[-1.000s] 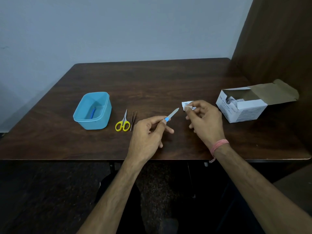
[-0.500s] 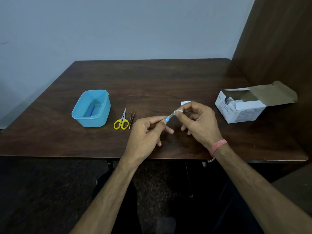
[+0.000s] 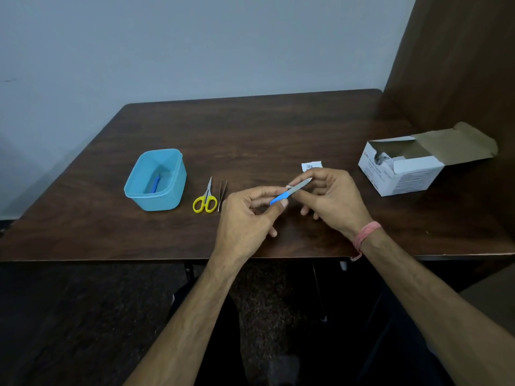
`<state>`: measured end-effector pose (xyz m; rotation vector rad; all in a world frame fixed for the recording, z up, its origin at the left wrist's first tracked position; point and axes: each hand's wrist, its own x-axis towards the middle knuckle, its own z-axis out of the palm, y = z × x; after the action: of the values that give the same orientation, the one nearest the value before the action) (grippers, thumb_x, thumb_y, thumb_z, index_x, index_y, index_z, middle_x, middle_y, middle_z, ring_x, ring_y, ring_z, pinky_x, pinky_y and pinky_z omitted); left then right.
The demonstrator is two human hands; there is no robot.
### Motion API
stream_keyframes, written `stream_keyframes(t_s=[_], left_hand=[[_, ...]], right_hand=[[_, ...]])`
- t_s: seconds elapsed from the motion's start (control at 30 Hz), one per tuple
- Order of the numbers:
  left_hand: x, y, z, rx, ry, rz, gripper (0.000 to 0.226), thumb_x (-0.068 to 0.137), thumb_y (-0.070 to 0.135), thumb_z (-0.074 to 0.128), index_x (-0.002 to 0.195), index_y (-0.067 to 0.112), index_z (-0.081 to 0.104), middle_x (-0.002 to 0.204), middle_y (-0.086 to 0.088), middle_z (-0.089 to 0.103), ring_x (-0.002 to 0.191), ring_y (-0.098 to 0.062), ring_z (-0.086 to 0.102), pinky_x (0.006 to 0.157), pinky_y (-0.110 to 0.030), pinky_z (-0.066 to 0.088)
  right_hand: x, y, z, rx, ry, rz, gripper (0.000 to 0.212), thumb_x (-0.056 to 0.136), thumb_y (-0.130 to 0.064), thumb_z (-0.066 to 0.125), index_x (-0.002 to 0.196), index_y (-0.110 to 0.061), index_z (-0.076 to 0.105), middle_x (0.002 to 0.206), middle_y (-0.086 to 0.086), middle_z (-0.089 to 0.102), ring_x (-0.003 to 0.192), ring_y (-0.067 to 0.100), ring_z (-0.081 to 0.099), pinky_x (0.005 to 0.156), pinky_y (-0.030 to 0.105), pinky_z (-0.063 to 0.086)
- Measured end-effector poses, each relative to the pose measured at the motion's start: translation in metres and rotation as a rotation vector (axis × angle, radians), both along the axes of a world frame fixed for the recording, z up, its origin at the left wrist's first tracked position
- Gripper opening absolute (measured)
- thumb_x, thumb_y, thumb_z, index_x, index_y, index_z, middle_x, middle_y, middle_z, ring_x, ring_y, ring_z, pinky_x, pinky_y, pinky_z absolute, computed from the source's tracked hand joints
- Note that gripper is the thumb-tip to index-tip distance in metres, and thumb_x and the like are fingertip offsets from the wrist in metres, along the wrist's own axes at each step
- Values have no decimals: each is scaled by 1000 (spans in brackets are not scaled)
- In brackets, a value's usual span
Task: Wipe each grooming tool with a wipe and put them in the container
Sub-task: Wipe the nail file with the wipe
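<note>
The left hand [image 3: 245,218] is pinching the blue handle of a nail file [image 3: 289,192] while the right hand [image 3: 331,199] is pressing a small wipe [image 3: 288,186] against its blade above the table [image 3: 278,129].

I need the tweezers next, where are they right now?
In the head view, the tweezers lie on the table, just right of the scissors and left of the left hand.

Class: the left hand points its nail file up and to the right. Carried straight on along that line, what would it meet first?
Probably the right hand, already at the nail file; beyond lies the white wrapper, though depth is unclear.
</note>
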<state>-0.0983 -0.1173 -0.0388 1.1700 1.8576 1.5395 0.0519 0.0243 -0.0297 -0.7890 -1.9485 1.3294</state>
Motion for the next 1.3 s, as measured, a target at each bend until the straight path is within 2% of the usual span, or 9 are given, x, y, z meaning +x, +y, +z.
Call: stream_keyframes(t_s=[0.2,0.37,0.5,0.7,0.83,0.97,1.1,1.17,1.3], left_hand=[[1,5,4,-12,-108,48,5,100,26,87,105,24,85,94,5,87,52,-20,74,50,-26,54],[2,5,5,-58,-84,62,9,103,31,84,106,23,84,93,7,87,51,-20,73,49,-24,53],[1,6,5,-77,-72,57,11,106,33,79,111,24,85,90,7,86,51,-16,72,50,-23,53],[3,5,6,-75,-65,57,19,106,36,79,119,25,87,85,3,84,50,-13,68,49,-21,51],[1,4,3,-75,-50,32,15,107,36,77,114,30,89,80,0,82,49,-13,65,50,-22,51],[0,4,2,-66,-33,26,15,107,36,78,113,29,89,77,1,80,47,-12,63,51,-22,50],[1,4,1,-61,-4,33,14,107,34,78,113,28,89,77,1,80,47,-12,63,50,-20,50],[1,4,2,-57,-11,34,13,106,33,79,112,29,89,77,0,81,47,-13,63,49,-20,49],[2,4,2,-56,-14,41,12,107,33,78,111,29,89,77,0,80,47,-13,63,49,-21,49]], right_hand=[[0,7,-4,-9,42,46,14,97,-6,82,102,-18,84,90,6,83,57,18,70,47,24,47],[3,12,-1,-77,-2,143,12,97,-13,84,108,-16,83,97,12,82,63,16,70,51,20,47],[5,16,2,-121,-78,245,8,96,-17,84,99,-23,80,98,11,81,67,14,71,56,20,51],[4,15,0,-121,-8,196,4,98,-18,82,99,-21,80,96,4,82,68,14,70,57,21,50],[4,16,-5,-55,-40,237,7,101,-14,78,98,-20,74,94,-3,77,80,12,70,59,24,52],[3,19,-6,-55,21,213,14,104,-10,74,104,-23,80,104,5,76,90,9,65,61,23,53],[2,22,-9,2,-44,251,16,107,-11,71,109,-24,81,111,5,78,95,12,68,64,24,55],[3,23,-8,-4,-36,266,18,108,-10,69,110,-23,81,115,9,77,95,13,66,66,23,55],[5,25,-10,-15,2,259,21,110,-7,64,111,-20,80,112,6,77,92,8,63,69,21,54]])
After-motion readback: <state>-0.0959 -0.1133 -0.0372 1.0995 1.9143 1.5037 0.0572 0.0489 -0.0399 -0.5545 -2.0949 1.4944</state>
